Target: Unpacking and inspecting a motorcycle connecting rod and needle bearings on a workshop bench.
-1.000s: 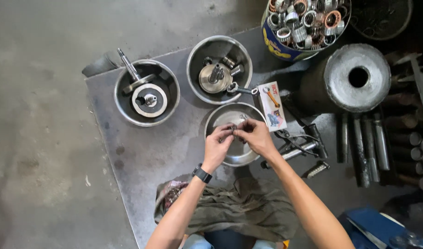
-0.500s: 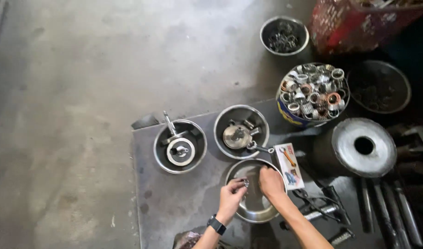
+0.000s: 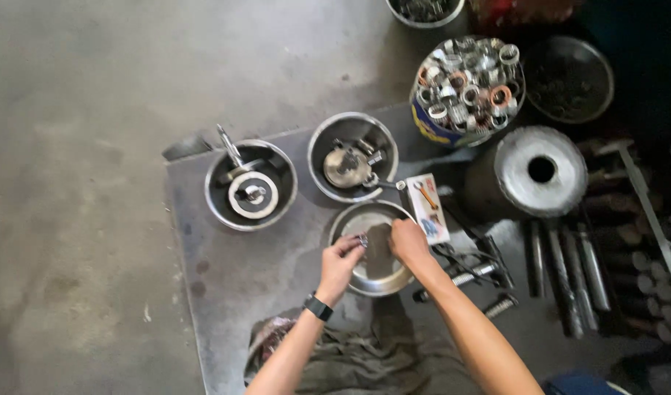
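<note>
Left hand (image 3: 340, 262) pinches small metal part (image 3: 362, 239) in fingertips, over near rim of steel bowl (image 3: 373, 281). Right hand (image 3: 408, 241) just beside, curled over bowl, grip not visible. Bowl sits on grey metal surface (image 3: 226, 278), front of two bowls of parts.

I saw a bare grey concrete floor (image 3: 79, 146), stained, w/ a low grey metal work slab (image 3: 233, 278) laid on it. Left of the slab, open floor; right of it, dim shadow. Light was flat, soft.
</note>
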